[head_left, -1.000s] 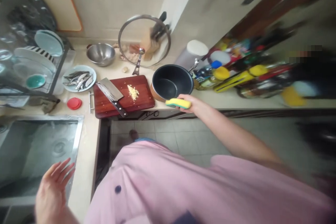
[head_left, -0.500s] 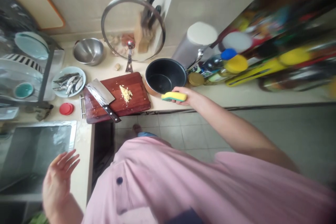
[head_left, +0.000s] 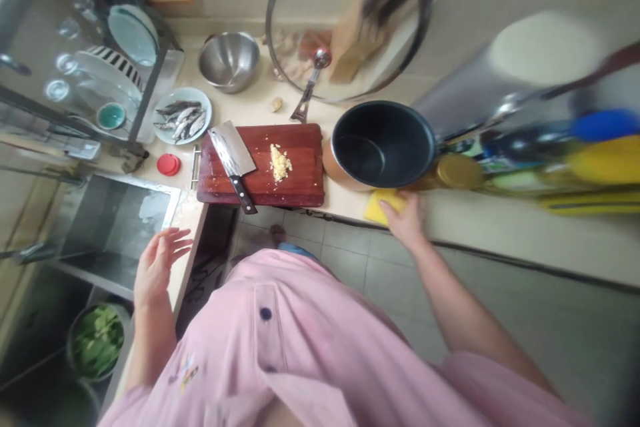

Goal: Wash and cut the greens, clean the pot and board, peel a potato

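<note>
My right hand (head_left: 409,217) presses a yellow sponge (head_left: 381,204) flat on the counter edge, just in front of the dark pot (head_left: 383,144). My left hand (head_left: 159,263) hovers open, fingers spread, over the corner of the sink (head_left: 117,227), holding nothing. A wooden cutting board (head_left: 263,167) lies left of the pot, with a cleaver (head_left: 232,158) and a small pile of minced garlic (head_left: 280,162) on it.
A plate of small fish (head_left: 181,116), a steel bowl (head_left: 229,61), a red lid (head_left: 169,164) and a glass lid (head_left: 345,27) stand behind the board. A dish rack (head_left: 100,73) is at left, bottles (head_left: 575,160) at right, and a bowl of greens (head_left: 96,340) low left.
My right hand has lowered the sponge from the pot's rim onto the counter. The view has swung closer to the pot. My left hand has stayed open by the sink.
</note>
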The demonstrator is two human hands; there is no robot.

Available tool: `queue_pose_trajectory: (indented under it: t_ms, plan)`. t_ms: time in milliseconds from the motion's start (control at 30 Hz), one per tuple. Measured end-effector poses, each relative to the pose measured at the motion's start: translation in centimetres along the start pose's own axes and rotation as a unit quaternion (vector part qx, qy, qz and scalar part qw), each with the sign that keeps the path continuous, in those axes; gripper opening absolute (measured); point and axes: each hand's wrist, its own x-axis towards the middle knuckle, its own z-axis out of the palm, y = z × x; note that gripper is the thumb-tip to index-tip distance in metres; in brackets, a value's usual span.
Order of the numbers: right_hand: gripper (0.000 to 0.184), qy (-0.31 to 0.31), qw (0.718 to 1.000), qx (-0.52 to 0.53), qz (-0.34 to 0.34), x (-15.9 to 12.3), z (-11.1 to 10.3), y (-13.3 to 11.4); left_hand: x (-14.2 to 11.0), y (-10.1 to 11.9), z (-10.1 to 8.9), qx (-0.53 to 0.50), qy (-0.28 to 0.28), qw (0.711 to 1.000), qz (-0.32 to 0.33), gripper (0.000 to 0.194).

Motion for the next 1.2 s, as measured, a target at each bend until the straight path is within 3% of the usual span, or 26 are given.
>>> queue_pose_trajectory:
  t_ms: [67,133,267,333,433,533,633,700,833,900,1000,1100,1200]
  plan:
    - [0.041,0.045,0.995,-0.077,-0.051,0.3,0.9,0.1,-0.1,0.0,0.6,0.001,-0.012,1.0,-0.009,0.063]
    - [0.042,0.05,0.987,-0.126,-0.086,-0.4,0.5,-0.1,-0.2,0.0,0.9,0.002,-0.019,1.0,-0.018,0.063]
    - [0.048,0.081,0.974,-0.174,-0.121,-4.2,-1.9,-0.9,-1.0,-0.5,0.9,0.004,-0.005,0.999,-0.04,0.065]
    - [0.047,0.077,0.975,-0.147,-0.146,-6.2,-2.2,-2.4,-1.4,-1.0,0.9,0.001,0.012,0.999,-0.044,0.062]
    - [0.04,-0.052,0.967,-0.063,-0.241,-7.7,0.0,-7.2,-1.9,-1.7,1.2,-0.007,0.04,0.998,-0.044,0.056]
    - [0.039,-0.168,0.931,-0.038,-0.322,-7.7,4.8,-15.0,-2.3,-2.4,1.2,-0.014,0.045,0.997,-0.055,0.055]
    - [0.055,-0.213,0.895,-0.118,-0.373,-7.4,9.8,-22.9,-2.8,-3.4,0.3,-0.014,0.039,0.997,-0.064,0.056]
    - [0.063,-0.228,0.878,-0.191,-0.375,-7.4,12.4,-26.9,-3.2,-4.4,-0.9,-0.013,0.052,0.997,-0.064,0.058]
    - [0.069,-0.242,0.875,-0.271,-0.321,-7.6,15.1,-30.5,-2.4,-6.0,-3.0,0.049,0.071,0.996,-0.037,0.059]
    - [0.066,-0.249,0.881,-0.274,-0.293,-7.6,15.3,-31.0,-0.6,-6.0,-3.4,0.1,0.051,0.994,0.015,0.058]
    - [0.064,-0.258,0.892,-0.27,-0.255,-7.4,14.9,-31.2,4.8,-4.5,-2.4,0.178,-0.022,0.97,0.166,0.059]
    - [0.067,-0.239,0.907,-0.265,-0.223,-7.2,14.3,-30.7,13.2,-1.6,0.0,0.252,-0.074,0.903,0.339,0.08]
    - [0.061,-0.202,0.93,-0.224,-0.209,-7.0,13.8,-29.1,23.1,1.8,3.0,0.317,-0.137,0.836,0.426,0.113]
